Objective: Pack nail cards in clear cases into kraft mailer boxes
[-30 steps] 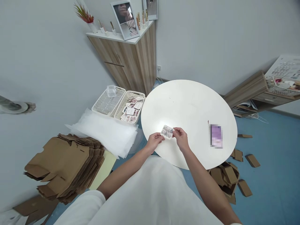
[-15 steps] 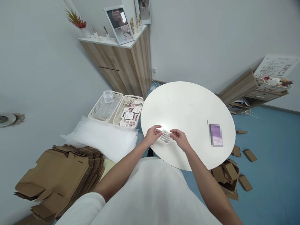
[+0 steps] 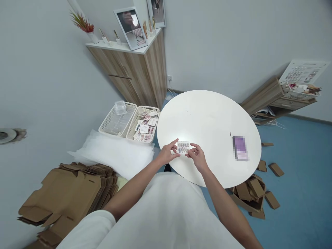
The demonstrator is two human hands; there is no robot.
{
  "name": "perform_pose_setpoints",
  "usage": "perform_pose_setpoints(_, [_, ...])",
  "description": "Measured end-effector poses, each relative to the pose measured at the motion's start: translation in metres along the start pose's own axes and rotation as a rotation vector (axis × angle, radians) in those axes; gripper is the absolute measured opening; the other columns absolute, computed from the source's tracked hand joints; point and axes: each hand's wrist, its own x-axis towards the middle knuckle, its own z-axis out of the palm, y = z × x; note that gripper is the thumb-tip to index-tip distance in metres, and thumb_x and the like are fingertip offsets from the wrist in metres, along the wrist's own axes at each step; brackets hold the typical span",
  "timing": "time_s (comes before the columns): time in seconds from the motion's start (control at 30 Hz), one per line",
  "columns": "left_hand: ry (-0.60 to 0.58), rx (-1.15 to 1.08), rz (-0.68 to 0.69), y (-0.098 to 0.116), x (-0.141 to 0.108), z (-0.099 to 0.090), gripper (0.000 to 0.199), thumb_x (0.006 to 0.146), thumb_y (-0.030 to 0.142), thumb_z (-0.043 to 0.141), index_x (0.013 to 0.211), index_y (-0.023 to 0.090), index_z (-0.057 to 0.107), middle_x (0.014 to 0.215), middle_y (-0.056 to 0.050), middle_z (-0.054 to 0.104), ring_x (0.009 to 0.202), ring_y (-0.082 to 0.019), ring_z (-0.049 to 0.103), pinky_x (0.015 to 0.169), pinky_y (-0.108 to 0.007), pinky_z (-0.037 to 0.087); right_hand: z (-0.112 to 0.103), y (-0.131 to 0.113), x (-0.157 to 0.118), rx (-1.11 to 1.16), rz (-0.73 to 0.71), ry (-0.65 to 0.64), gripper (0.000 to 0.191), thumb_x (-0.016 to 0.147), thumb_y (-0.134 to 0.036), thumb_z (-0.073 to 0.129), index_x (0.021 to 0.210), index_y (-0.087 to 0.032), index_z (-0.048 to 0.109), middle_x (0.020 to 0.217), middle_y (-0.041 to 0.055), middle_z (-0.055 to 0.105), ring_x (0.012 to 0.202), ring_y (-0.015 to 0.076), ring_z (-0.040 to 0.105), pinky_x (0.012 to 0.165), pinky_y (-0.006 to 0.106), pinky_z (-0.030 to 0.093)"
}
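A small white card of press-on nails (image 3: 183, 147) is held up over the near part of the round white table (image 3: 204, 114). Rows of pale, shiny nails face upward on it. My left hand (image 3: 168, 153) is at the card's left edge, index finger by the upper corner and thumb by the lower one. On the other side, my right hand (image 3: 197, 156) grips the right edge between thumb and fingers. The fingers partly cover the card's edges.
A blurred purple item (image 3: 240, 148) lies on the table's right side. Left stand a basket of nail cards (image 3: 142, 128), a basket of clear plastic cases (image 3: 118, 119), white sheets (image 3: 111, 148) and stacked flat cardboard (image 3: 67, 193). Small brown boxes (image 3: 250, 192) sit at lower right.
The nail card has turned from a slant to nearly level with the table's front. My hands have shifted their hold around its edges, with the left fingers spread wider.
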Motion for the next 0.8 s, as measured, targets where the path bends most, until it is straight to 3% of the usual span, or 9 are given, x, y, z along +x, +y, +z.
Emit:
perform_pose_setpoints(0.17, [-0.037,0.011,-0.008,-0.002,0.002,-0.008,0.067,0.061,0.023,0.068,0.123,0.027,0.045,0.08,0.002,0.058,0.065,-0.01,0.054,0.077,-0.027,0.041,0.004,0.006,0.0,-0.132,-0.09,-0.05,0.061,0.071,-0.043,0.057,0.126,-0.025,0.036,0.071,-0.0039,0.05,0.065,0.0146,0.061,0.071,0.036,0.048])
perform_pose_setpoints(0.33, [-0.043,0.002,-0.04,-0.011,-0.003,-0.014,0.065,0.061,0.021,0.066,0.123,0.027,0.045,0.08,0.003,0.057,0.062,-0.01,0.054,0.075,-0.026,0.042,0.004,0.012,0.002,-0.4,-0.201,-0.114,0.053,0.073,-0.035,0.054,0.124,-0.027,0.041,0.077,-0.0011,0.054,0.066,0.0129,0.055,0.069,0.034,0.047])
perform_pose_setpoints(0.47, [-0.023,-0.015,-0.098,-0.021,-0.004,-0.023,0.067,0.06,0.021,0.066,0.123,0.026,0.045,0.08,0.002,0.058,0.062,-0.011,0.054,0.075,-0.027,0.042,0.01,0.016,0.007,-0.501,-0.205,-0.182,0.062,0.067,-0.027,0.058,0.126,-0.029,0.038,0.084,-0.0006,0.056,0.063,0.0119,0.054,0.068,0.033,0.047])
perform_pose_setpoints(0.8, [0.087,0.019,-0.141,-0.07,0.012,-0.035,0.052,0.065,0.018,0.06,0.115,0.024,0.051,0.091,-0.004,0.057,0.072,-0.014,0.053,0.079,-0.032,0.043,0.041,0.043,0.051,-0.534,-0.143,-0.123,0.057,0.065,-0.022,0.055,0.12,-0.026,0.041,0.08,-0.0017,0.054,0.062,0.0114,0.051,0.062,0.03,0.046])
